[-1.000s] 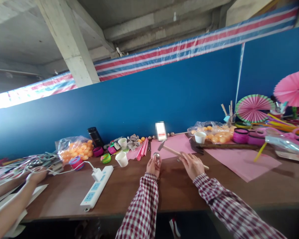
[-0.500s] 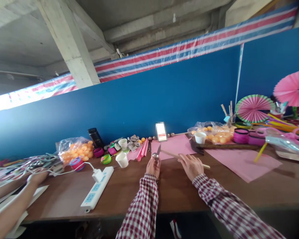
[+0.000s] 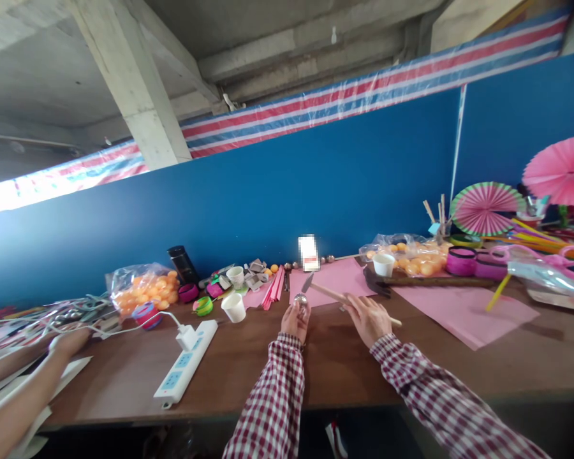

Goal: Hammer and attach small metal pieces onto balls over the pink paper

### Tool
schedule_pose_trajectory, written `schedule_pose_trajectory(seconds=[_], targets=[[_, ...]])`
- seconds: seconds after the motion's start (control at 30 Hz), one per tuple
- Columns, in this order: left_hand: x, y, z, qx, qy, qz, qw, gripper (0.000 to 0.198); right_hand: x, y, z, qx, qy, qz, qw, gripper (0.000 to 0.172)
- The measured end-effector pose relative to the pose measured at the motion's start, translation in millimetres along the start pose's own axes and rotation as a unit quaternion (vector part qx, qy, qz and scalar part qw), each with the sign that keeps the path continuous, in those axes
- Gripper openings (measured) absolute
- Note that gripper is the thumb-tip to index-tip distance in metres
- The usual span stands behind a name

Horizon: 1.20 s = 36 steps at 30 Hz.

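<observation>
On the flat brown desk point(image 3: 344, 379), the white rectangular plastic power strip point(image 3: 186, 364) lies slantwise, near end beside the front edge. A white round cup point(image 3: 233, 308) stands beyond its far end. Right of the strip, the left hand point(image 3: 294, 322) holds a shiny silver ball point(image 3: 300, 300); farther right, the right hand point(image 3: 370, 319) holds a wooden-handled hammer point(image 3: 330, 291). A pink paper sheet point(image 3: 342, 274) lies beyond, nearer the back edge; right of it, a clear plastic bag point(image 3: 412, 239) contains orange balls point(image 3: 425, 266)
</observation>
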<state>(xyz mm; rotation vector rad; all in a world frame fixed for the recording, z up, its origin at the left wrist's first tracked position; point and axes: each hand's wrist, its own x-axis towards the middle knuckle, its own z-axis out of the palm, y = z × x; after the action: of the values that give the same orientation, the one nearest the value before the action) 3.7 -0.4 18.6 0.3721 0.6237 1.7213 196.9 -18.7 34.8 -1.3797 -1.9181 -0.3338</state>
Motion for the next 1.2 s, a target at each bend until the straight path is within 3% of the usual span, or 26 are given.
schedule_pose_trajectory(seconds=[0.17,0.4,0.6,0.9,1.03,1.2], targets=[[-0.1,0.5,-0.4,0.000,0.020,0.005,1.000,0.009,0.5,-1.9,-0.3,-0.004,0.006,0.001,1.000,0.029],[-1.1,1.7,1.1,0.003,0.004,-0.018,1.000,0.016,1.3,-2.1,-6.2,0.001,0.040,0.011,0.999,0.031],[-0.2,0.2,1.3,0.014,-0.005,-0.012,1.000,0.011,2.0,-6.5,-4.7,-0.010,0.008,-0.009,1.000,0.028],[-2.3,1.0,1.9,0.002,0.005,-0.001,1.000,0.007,0.6,-1.5,0.5,0.000,-0.006,0.008,1.000,0.027],[-1.8,1.1,1.5,0.006,-0.004,-0.024,1.000,0.016,0.5,-0.1,1.3,0.003,0.003,0.017,1.000,0.030],[1.6,-0.3,-1.2,-0.010,0.001,-0.006,1.000,0.011,0.5,-1.4,0.4,-0.002,-0.003,-0.008,1.000,0.028]])
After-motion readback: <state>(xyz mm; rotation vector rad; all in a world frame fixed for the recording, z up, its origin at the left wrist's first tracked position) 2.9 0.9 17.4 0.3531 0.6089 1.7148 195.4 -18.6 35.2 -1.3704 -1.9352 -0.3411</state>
